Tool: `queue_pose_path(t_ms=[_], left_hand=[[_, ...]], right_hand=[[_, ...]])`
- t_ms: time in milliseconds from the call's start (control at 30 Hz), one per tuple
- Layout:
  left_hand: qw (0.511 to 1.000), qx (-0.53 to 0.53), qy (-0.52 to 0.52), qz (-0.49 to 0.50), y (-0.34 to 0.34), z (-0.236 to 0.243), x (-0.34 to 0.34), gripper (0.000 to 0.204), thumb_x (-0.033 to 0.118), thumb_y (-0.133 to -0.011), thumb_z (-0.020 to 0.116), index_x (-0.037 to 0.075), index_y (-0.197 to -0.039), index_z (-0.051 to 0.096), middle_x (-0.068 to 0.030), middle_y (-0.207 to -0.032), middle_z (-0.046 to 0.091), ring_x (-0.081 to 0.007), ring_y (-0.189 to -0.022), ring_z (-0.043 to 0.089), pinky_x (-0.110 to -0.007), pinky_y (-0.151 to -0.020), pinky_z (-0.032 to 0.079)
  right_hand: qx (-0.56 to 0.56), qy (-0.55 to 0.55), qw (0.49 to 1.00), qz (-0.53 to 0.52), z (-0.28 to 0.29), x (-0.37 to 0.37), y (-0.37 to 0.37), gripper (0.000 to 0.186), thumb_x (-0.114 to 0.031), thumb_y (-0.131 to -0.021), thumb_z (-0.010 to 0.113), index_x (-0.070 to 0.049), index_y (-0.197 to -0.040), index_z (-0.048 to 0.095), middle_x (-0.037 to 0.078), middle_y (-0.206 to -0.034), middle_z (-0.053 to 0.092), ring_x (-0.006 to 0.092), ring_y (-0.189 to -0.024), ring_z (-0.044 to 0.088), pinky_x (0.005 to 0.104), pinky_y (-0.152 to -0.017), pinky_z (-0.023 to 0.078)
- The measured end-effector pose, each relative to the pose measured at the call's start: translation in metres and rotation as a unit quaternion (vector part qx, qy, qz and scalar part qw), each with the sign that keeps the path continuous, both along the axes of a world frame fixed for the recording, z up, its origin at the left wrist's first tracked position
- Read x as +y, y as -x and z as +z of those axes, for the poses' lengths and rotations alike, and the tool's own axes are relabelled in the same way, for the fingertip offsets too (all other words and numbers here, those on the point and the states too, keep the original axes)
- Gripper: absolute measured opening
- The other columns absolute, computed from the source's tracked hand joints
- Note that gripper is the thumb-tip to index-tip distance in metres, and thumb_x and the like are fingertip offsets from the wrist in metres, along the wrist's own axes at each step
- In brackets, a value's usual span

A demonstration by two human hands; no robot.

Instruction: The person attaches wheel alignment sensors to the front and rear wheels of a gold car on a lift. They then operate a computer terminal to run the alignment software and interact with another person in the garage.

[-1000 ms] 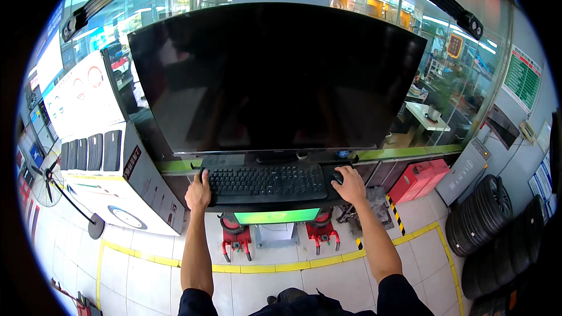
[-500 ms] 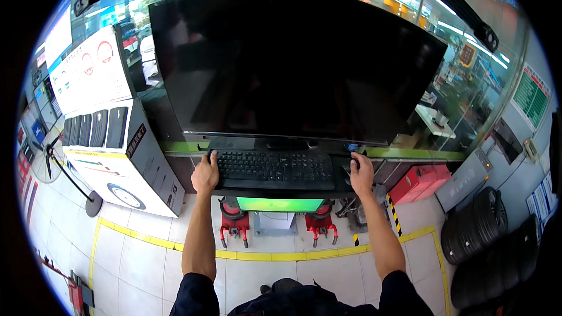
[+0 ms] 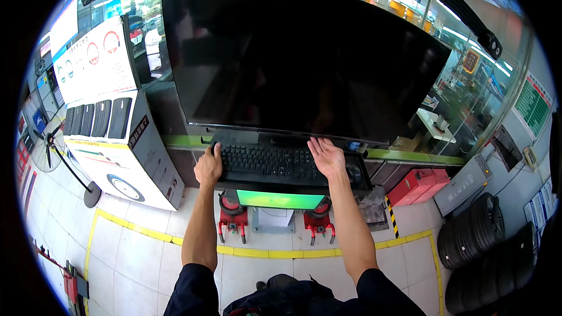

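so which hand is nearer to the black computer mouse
Right. The right hand is just left of the mouse, open at the right end of the black keyboard; the left hand is farther off, holding the left end of the black tray.

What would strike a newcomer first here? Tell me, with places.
The huge dark screen fills the upper middle. Below it, the left hand is at the left end of a black keyboard, and the open right hand is at its right end. Black tyres stand at lower right.
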State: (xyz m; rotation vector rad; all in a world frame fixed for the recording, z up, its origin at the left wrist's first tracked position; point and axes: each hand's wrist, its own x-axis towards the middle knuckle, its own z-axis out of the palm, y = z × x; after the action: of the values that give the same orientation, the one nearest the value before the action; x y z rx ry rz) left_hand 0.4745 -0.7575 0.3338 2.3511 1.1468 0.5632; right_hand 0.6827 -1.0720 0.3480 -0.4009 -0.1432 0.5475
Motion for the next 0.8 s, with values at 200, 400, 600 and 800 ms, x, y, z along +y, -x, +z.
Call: queue_pose_path(t_ms=[200,400,600,800], left_hand=[[1.0,0.001,-0.002,0.0,0.0,0.003,-0.002,0.073,0.067,-0.107,0.028,0.011,-0.142,0.06,-0.0262,-0.121,0.072,-0.0458,-0.116,0.067,-0.055,-0.097,0.052],[1.0,-0.012,0.005,0.0,0.006,-0.001,0.004,0.073,0.067,-0.107,0.029,0.011,-0.141,0.061,-0.026,-0.122,0.072,-0.0452,-0.117,0.067,-0.054,-0.098,0.052],[1.0,-0.009,0.02,0.005,0.0,-0.003,0.001,0.077,0.069,-0.106,0.029,0.01,-0.143,0.061,-0.027,-0.123,0.071,-0.0448,-0.117,0.068,-0.053,-0.101,0.052],[1.0,-0.012,0.027,0.01,0.001,0.002,0.0,0.077,0.069,-0.106,0.029,0.011,-0.145,0.06,-0.0272,-0.123,0.071,-0.0454,-0.117,0.067,-0.054,-0.101,0.051]], right_hand=[[0.041,-0.008,0.999,-0.022,0.0,0.012,0.0,0.039,0.004,-0.101,0.052,0.0,-0.14,0.051,0.013,-0.145,0.053,0.0329,-0.137,0.048,0.0486,-0.118,0.045],[0.096,-0.025,0.995,-0.022,0.004,0.021,-0.002,0.023,-0.004,-0.102,0.056,0.005,-0.123,0.058,0.012,-0.133,0.06,0.0326,-0.121,0.056,0.0454,-0.106,0.052],[0.068,-0.054,0.996,-0.028,0.01,0.014,0.006,0.027,-0.017,-0.103,0.062,-0.003,-0.126,0.06,0.009,-0.132,0.06,0.0278,-0.117,0.057,0.043,-0.102,0.05],[0.094,-0.023,0.994,-0.058,0.0,0.027,-0.01,0.022,-0.012,-0.104,0.064,-0.003,-0.124,0.061,0.01,-0.124,0.062,0.0273,-0.111,0.058,0.0399,-0.094,0.052]])
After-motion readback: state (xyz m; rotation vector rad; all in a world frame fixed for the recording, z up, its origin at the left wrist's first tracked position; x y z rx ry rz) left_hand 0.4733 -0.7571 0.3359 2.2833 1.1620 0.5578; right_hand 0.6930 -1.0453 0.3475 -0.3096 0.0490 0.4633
